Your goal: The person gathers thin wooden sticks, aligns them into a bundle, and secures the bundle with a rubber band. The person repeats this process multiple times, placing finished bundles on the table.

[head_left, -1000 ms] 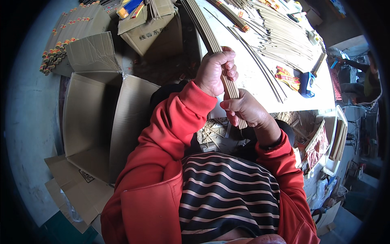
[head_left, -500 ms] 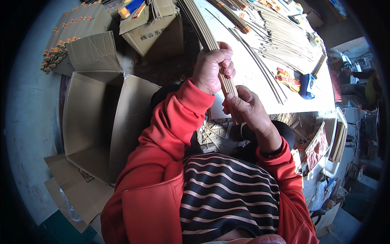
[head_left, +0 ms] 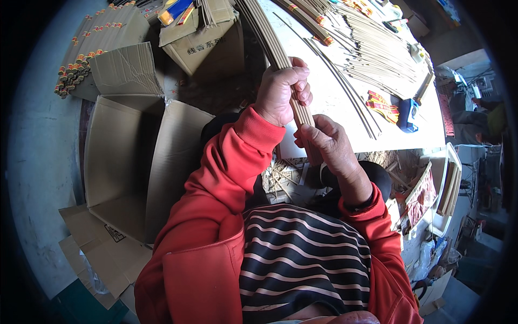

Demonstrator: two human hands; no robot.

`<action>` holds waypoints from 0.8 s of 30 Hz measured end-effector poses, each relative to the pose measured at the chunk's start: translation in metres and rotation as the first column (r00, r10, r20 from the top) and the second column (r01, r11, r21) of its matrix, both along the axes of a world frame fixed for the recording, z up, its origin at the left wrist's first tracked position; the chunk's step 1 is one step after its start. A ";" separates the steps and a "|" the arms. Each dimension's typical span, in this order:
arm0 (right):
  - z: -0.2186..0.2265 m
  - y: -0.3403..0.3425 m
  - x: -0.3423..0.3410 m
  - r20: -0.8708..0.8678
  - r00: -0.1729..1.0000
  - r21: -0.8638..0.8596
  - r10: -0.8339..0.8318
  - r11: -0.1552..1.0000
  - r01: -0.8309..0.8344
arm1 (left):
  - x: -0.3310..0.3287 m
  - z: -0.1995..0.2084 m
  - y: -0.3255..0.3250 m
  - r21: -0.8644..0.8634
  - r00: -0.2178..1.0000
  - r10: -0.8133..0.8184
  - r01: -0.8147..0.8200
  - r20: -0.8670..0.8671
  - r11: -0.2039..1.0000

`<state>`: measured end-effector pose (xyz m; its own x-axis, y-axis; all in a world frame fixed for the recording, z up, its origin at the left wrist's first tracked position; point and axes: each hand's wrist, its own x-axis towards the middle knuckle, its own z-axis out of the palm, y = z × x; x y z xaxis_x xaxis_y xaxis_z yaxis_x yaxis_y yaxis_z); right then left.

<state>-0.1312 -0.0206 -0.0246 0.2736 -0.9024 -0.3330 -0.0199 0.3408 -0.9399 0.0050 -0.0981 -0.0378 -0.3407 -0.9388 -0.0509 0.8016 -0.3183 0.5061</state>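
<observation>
A bundle of long, thin tan incense sticks [head_left: 268, 40] slants from the top of the view down between my hands. My left hand [head_left: 279, 93] is wrapped round it, fingers curled over the right side. Lower down, my right hand [head_left: 330, 141] pinches the bundle's near end, with the thumb on top and the other fingers partly hidden beneath. The near end hangs just past the front edge of the white table [head_left: 345, 121]. More loose incense sticks [head_left: 372, 48] lie spread over the table to the right of my hands.
On the table are red-and-yellow paper labels [head_left: 383, 107], a blue tool [head_left: 408, 114] and banded bundles [head_left: 310, 22]. An open cardboard box [head_left: 118, 156] stands at my left, a closed carton [head_left: 208, 51] behind it. Stacked bundles [head_left: 100, 40] sit far left. Another person [head_left: 491, 121] is far right.
My hands and the incense bundle are nearly still, with only a slight shift of the right hand. The person at the far right has moved a little.
</observation>
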 end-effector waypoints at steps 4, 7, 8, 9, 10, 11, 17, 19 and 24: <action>0.000 0.000 -0.001 -0.013 1.000 0.005 0.002 1.000 -0.002 | 0.000 -0.002 0.000 -0.005 1.000 0.006 -0.006 0.005 1.000; -0.001 0.002 -0.003 -0.010 0.998 -0.082 -0.058 0.995 0.057 | 0.002 0.000 -0.002 -0.004 0.999 0.034 -0.034 -0.022 0.999; -0.005 0.005 -0.004 -0.004 0.994 -0.162 -0.109 0.981 0.107 | 0.004 0.001 -0.004 -0.005 0.998 0.056 -0.056 -0.011 0.998; -0.009 0.007 -0.006 0.006 0.987 -0.240 -0.160 0.958 0.156 | 0.006 0.001 -0.005 -0.006 0.997 0.078 -0.078 -0.001 0.997; -0.014 0.009 -0.013 -0.071 0.981 -0.340 -0.181 0.929 0.147 | 0.007 0.002 -0.006 -0.006 0.995 0.098 -0.098 0.009 0.995; -0.017 0.011 -0.018 -0.164 0.963 -0.504 -0.214 0.857 0.105 | 0.009 0.005 -0.007 0.005 0.993 0.118 -0.118 0.011 0.993; -0.001 0.022 -0.012 -0.405 0.873 -0.670 -0.271 0.738 -0.082 | 0.021 0.002 -0.014 -0.029 0.975 0.221 -0.221 0.003 0.975; -0.001 0.022 -0.011 -0.422 0.859 -0.670 -0.290 0.738 -0.080 | 0.021 0.001 -0.013 -0.034 0.972 0.234 -0.233 0.006 0.972; -0.003 0.022 -0.011 -0.531 0.775 -0.667 -0.343 0.733 -0.133 | 0.020 0.004 -0.012 -0.035 0.962 0.268 -0.266 0.044 0.963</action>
